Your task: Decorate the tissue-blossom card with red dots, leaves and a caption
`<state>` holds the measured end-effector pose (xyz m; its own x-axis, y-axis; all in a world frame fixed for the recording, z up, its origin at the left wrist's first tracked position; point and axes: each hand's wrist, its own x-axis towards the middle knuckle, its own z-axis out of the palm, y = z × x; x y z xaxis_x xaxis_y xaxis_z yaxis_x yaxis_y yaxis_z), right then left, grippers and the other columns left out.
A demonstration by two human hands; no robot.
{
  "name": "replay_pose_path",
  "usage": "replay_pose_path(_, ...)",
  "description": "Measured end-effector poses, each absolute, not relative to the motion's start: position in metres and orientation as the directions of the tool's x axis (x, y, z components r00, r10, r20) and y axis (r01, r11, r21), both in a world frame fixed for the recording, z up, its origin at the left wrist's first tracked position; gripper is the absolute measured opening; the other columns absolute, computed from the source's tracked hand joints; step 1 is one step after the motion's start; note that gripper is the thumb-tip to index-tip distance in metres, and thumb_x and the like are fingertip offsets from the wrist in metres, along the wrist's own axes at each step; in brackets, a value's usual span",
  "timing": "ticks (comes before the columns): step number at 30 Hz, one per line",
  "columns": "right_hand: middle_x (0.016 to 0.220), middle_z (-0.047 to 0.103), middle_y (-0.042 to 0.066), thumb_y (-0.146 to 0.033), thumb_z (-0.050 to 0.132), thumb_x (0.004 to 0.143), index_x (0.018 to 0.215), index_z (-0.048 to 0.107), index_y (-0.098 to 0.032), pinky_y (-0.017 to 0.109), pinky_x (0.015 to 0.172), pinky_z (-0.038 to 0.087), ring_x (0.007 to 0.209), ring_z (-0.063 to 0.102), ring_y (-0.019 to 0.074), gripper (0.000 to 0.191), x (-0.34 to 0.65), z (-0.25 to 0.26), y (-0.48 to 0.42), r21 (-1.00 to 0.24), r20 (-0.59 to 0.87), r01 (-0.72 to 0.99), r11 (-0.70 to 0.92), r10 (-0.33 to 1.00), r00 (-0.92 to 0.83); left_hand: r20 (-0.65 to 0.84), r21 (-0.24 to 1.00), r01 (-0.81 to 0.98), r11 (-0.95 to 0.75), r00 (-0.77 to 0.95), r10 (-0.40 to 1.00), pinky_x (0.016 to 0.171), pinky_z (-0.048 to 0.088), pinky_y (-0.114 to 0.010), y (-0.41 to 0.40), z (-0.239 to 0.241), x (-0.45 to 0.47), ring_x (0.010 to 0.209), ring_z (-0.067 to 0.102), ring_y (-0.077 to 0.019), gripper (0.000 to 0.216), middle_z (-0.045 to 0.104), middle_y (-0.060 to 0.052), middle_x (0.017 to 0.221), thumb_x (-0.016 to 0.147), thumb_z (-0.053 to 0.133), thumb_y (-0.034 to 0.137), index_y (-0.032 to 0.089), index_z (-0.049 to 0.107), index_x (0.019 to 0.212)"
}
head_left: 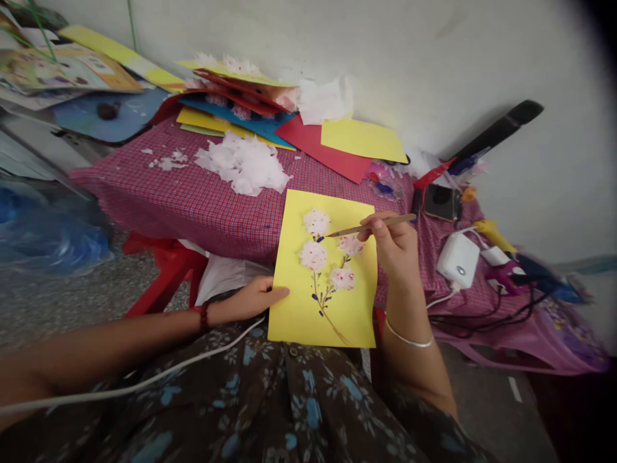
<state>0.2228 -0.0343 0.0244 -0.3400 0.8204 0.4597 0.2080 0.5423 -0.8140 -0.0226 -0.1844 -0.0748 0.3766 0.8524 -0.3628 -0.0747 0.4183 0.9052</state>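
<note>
A yellow sheet of paper (pixel 294 315) lies tilted at the table's front edge, partly over my lap. On it, brown stems (pixel 328 315) and small dark blue dabs (pixel 315 297) run among pale pink, red-speckled paper blossoms (pixel 313 256). My left hand (pixel 255 297) grips the sheet's left edge, thumb on top and the other fingers mostly hidden beneath. Pinched in my right hand (pixel 396 247) is a slim wooden paintbrush (pixel 357 228). Its dark tip is close to a blue dab between the two left blossoms; I cannot tell whether it touches the paper.
Torn white tissue (pixel 245 164) is heaped on the checked tablecloth (pixel 159 199). Coloured cards (pixel 241 96) with blossoms are stacked by the wall. On the right are a white power bank (pixel 459 258), cables, and a dark open container (pixel 441 202). A red stool (pixel 166 276) stands below left.
</note>
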Motion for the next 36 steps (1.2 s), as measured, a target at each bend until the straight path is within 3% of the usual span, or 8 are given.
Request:
replay_pose_path(15, 0.074, 0.069, 0.002, -0.048, 0.057, 0.095, 0.091, 0.073, -0.022, 0.029, 0.061, 0.050, 0.063, 0.064, 0.0133, 0.030, 0.212, 0.017, -0.033, -0.762, 0.444, 0.283, 0.583, 0.788, -0.426, -0.378, 0.901, -0.056, 0.430, 0.381, 0.844, 0.084, 0.054, -0.034, -0.184, -0.071, -0.022, 0.096, 0.069, -0.0252, 0.045, 0.077, -0.007, 0.105, 0.080, 0.067, 0.052, 0.016, 0.073, 0.105)
replay_pose_path(21, 0.072, 0.069, 0.002, -0.048, 0.056, 0.095, 0.090, 0.072, -0.021, 0.029, 0.060, 0.050, 0.063, 0.064, 0.0133, 0.031, 0.216, 0.020, -0.034, -0.769, 0.452, 0.279, 0.575, 0.798, -0.398, -0.349, 0.930, 0.015, 0.368, 0.354, 0.868, 0.096, 0.050, -0.034, -0.183, -0.064, -0.027, 0.104, 0.068, -0.0251, 0.056, 0.076, -0.007, 0.110, 0.091, 0.048, 0.063, 0.016, 0.074, 0.104)
replay_pose_path(26, 0.068, 0.067, 0.000, -0.046, 0.057, 0.095, 0.089, 0.068, -0.022, 0.027, 0.059, 0.050, 0.061, 0.064, 0.0127, 0.027, 0.222, 0.022, -0.033, -0.788, 0.489, 0.255, 0.561, 0.821, -0.294, -0.330, 0.943, 0.069, 0.326, 0.318, 0.889, 0.103, 0.046, -0.033, -0.181, -0.061, -0.030, 0.113, 0.065, -0.0250, 0.060, 0.076, -0.007, 0.110, 0.096, 0.039, 0.062, 0.015, 0.073, 0.112)
replay_pose_path(36, 0.070, 0.068, 0.001, -0.049, 0.056, 0.094, 0.091, 0.067, -0.021, 0.028, 0.059, 0.050, 0.062, 0.064, 0.0129, 0.031, 0.213, 0.016, -0.031, -0.770, 0.464, 0.298, 0.564, 0.816, -0.345, -0.371, 0.919, -0.001, 0.395, 0.345, 0.862, 0.096, 0.051, -0.036, -0.182, -0.062, -0.026, 0.100, 0.069, -0.0260, 0.062, 0.077, -0.007, 0.109, 0.086, 0.050, 0.072, 0.016, 0.074, 0.100)
